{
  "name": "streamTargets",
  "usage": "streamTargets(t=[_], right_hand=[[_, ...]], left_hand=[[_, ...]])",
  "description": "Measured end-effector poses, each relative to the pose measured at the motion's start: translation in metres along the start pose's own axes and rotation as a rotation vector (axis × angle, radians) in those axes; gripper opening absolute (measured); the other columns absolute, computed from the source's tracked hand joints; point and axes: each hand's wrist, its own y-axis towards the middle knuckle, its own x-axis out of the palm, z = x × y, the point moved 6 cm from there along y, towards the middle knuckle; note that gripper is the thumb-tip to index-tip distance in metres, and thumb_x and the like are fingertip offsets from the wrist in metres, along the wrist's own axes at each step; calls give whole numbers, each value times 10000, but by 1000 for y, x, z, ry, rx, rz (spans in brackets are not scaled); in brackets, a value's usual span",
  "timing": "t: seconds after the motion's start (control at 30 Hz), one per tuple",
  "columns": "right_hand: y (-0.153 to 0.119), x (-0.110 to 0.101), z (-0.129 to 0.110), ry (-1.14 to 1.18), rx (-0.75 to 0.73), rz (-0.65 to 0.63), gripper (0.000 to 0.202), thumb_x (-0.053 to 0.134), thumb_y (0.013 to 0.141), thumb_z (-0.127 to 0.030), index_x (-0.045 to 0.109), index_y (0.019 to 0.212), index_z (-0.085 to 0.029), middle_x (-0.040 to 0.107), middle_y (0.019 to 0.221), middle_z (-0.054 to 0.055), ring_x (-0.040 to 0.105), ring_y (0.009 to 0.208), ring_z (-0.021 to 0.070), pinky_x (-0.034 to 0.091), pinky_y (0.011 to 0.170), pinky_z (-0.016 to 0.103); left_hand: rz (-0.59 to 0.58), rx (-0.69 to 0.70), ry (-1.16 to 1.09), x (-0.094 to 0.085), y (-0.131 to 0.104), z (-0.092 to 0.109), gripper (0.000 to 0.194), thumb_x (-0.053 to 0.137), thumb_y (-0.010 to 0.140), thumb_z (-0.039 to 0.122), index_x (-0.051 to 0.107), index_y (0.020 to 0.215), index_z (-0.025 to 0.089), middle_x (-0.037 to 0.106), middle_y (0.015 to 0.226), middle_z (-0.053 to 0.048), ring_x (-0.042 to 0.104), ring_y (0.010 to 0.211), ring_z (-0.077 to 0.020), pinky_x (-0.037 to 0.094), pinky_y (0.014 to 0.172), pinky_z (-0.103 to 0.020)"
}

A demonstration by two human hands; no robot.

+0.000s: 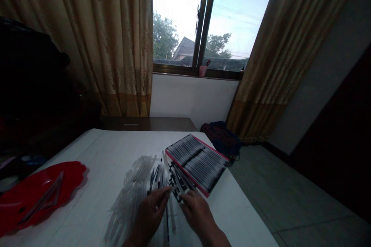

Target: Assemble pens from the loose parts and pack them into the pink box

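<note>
My left hand (153, 209) is closed in a pinch, and a short pale end of a clear pen barrel (174, 188) shows at its fingertips. Just to its right, my right hand (197, 209) has its fingers drawn together; what they grip is blurred. Beyond my hands lies a loose heap of pens with black ends (179, 179). Thin black refills (156, 175) lie in front of my left hand. A broad pile of clear barrels (130, 193) spreads to the left. Behind the heap, a pink-edged box (203, 162) holds rows of pens with dark ends.
The white-covered table (98, 177) carries everything. At its left side stands a red scalloped dish (66, 177) with a clear triangular piece in it. Dark patterned cloth (222, 137) lies beyond the right edge, near the tiled floor (261, 185). A pink cup (203, 71) stands on the windowsill.
</note>
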Motion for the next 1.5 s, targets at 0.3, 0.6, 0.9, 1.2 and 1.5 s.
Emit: streamTargets(t=[0.3,0.6,0.9,1.2,1.5], right_hand=[[-9,5,37,663,231,346,148,603,782,-333,618,795,-187,649,695,24,603,609,179,461,558,260],[-9,12,49,973,257,270,400,733,649,-482,731,897,-169,716,758,64,612,594,178,488,551,290],[-10,0,36,959,226,306,307,627,772,-481,651,839,-182,669,733,23,592,582,143,481,595,261],[-9,3,47,940,281,311,343,741,631,-471,730,796,-171,701,740,47,603,654,184,481,610,275],[-10,5,45,970,285,293,358,756,613,-461,745,819,-169,715,737,54,597,622,180,474,584,278]], left_hand=[[-47,118,186,42,-8,-8,274,481,887,281,652,1098,312,730,967,-11,692,871,-154,536,769,-222],[-105,121,217,45,-10,-7,284,456,894,280,652,1097,318,720,940,-15,693,818,-148,531,739,-212],[-146,127,294,48,-12,-5,299,441,899,268,642,1119,300,710,927,-33,687,821,-160,528,729,-234],[-163,106,302,48,-12,-4,301,464,885,248,648,1113,315,711,929,-15,688,811,-156,520,723,-225],[-164,103,332,50,-12,-6,298,455,893,245,647,1113,307,707,932,-21,680,830,-155,510,741,-230]])
